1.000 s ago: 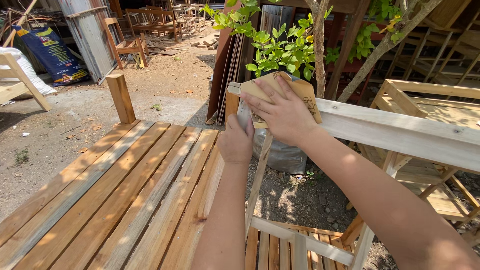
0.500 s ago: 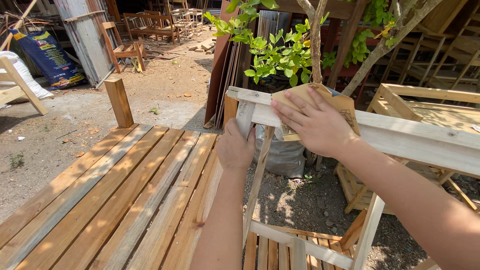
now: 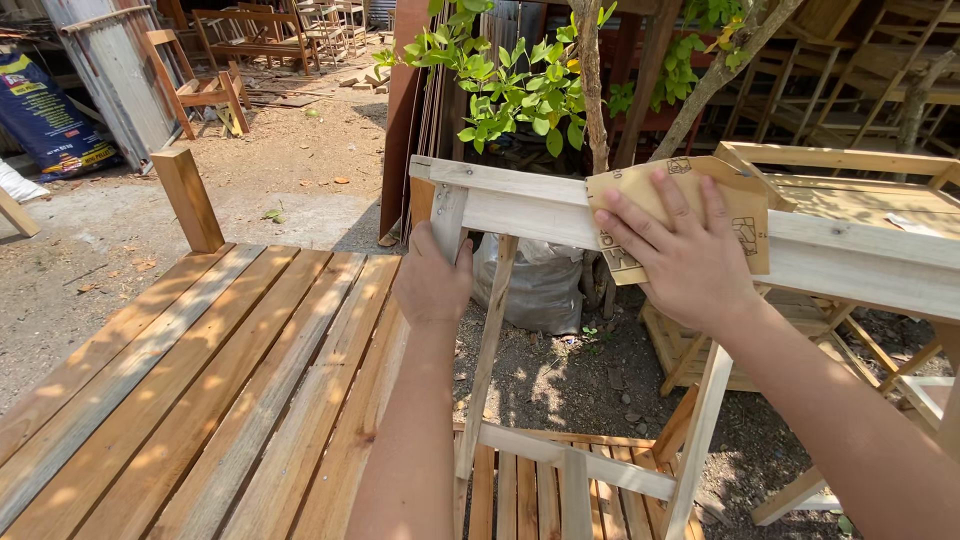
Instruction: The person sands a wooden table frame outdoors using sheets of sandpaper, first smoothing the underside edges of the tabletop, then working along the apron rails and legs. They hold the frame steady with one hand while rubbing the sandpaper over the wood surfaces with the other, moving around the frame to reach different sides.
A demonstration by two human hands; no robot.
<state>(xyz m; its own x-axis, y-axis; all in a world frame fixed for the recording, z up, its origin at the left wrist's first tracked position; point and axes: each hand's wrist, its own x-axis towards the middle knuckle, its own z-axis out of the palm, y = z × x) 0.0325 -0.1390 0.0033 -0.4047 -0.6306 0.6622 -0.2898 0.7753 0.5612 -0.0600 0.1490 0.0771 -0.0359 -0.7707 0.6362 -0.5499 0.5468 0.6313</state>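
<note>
A pale unfinished wooden chair frame [image 3: 520, 205] stands in front of me, its top rail running from the middle to the right edge. My left hand [image 3: 432, 280] grips the frame's upright leg just below the rail's left end. My right hand [image 3: 685, 255] presses a folded tan sheet of sandpaper [image 3: 640, 195] flat against the top rail, fingers spread over it. Slats of the frame's lower part [image 3: 545, 490] show at the bottom.
A slatted wooden platform [image 3: 180, 390] with a short post [image 3: 188, 200] lies at left. Behind the frame are a leafy small tree [image 3: 590, 85], a grey sack [image 3: 540, 285], another wooden frame [image 3: 850, 175] at right, and chairs [image 3: 200, 85] far back on dirt ground.
My right hand slid the sandpaper rightward along the top rail, away from the corner. My left hand kept its grip on the leg.
</note>
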